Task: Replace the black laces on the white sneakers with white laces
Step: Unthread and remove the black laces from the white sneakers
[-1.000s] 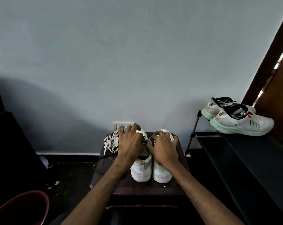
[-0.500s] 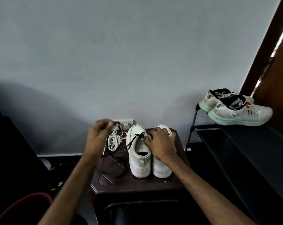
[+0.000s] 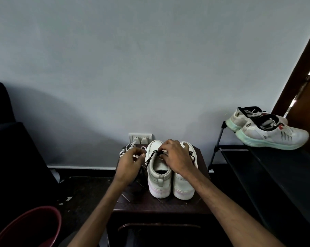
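Our right hand [image 3: 177, 157] pinches the black lace [image 3: 153, 155] atop the white sneaker [image 3: 159, 177] at lower centre, heel toward us on the counter [image 3: 159, 205]; our left hand [image 3: 131, 163] curls beside it, grip unclear.

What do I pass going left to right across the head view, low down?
Maroon bucket → left hand → left white sneaker → right white sneaker → green-soled running shoes. Right hand, pinching the black lace, spans both sneakers: omitted.

Stool [image 3: 159, 205] front edge free — sneakers [image 3: 159, 182] fill centre, white laces [image 3: 124, 151] back-left, wall [image 3: 150, 68] behind, rack [image 3: 275, 172] close right.
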The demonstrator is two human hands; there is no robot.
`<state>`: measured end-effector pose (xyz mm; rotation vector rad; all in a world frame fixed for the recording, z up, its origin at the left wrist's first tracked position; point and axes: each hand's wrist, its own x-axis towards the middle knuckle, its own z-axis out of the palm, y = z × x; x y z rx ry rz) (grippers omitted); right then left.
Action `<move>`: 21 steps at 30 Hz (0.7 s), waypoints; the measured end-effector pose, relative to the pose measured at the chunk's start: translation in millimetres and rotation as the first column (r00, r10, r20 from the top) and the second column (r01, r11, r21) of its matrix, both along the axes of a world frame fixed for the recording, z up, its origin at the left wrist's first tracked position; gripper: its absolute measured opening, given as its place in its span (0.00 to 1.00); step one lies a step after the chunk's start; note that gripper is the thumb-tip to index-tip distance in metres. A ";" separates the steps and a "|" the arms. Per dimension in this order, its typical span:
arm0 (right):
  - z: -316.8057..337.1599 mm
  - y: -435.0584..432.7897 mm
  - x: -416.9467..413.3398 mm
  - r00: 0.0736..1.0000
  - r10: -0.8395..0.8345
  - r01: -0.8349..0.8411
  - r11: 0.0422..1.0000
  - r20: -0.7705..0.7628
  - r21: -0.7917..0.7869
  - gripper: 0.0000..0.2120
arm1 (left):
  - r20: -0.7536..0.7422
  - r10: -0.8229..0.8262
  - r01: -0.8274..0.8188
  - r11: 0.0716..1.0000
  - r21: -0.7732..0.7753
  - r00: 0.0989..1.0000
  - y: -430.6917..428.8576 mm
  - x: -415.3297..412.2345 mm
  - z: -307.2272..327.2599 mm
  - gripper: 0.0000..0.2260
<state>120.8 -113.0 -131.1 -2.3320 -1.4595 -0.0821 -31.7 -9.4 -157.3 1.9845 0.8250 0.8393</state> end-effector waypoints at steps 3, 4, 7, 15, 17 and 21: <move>-2.2 -0.1 2.9 0.996 0.035 -0.027 0.994 -0.081 0.105 0.08 | 0.013 -0.054 0.054 0.999 -0.001 0.998 0.3 8.3 -0.5 0.06; -2.2 -0.8 4.7 0.991 0.055 -0.041 0.992 -0.121 0.116 0.08 | 0.016 -0.072 0.072 0.997 0.002 0.997 1.0 10.5 -1.1 0.07; 3.2 -5.0 13.0 0.971 0.125 -0.118 0.992 -0.203 0.049 0.08 | -0.005 -0.062 0.062 0.998 0.022 0.998 4.3 15.2 -0.1 0.11; 9.4 6.7 -5.5 0.982 -0.057 0.048 0.997 -0.183 -0.054 0.10 | -0.271 -0.031 0.084 0.979 0.185 0.962 15.2 31.1 14.5 0.09; -0.2 8.1 -9.2 0.992 -0.096 0.097 0.995 -0.086 0.007 0.11 | -0.333 -0.052 0.134 0.964 0.229 0.941 14.7 35.9 19.7 0.07; -8.7 8.2 -9.2 0.995 -0.099 0.100 0.994 -0.027 0.051 0.13 | -0.447 -0.132 0.264 0.932 0.246 0.885 19.0 43.7 20.7 0.08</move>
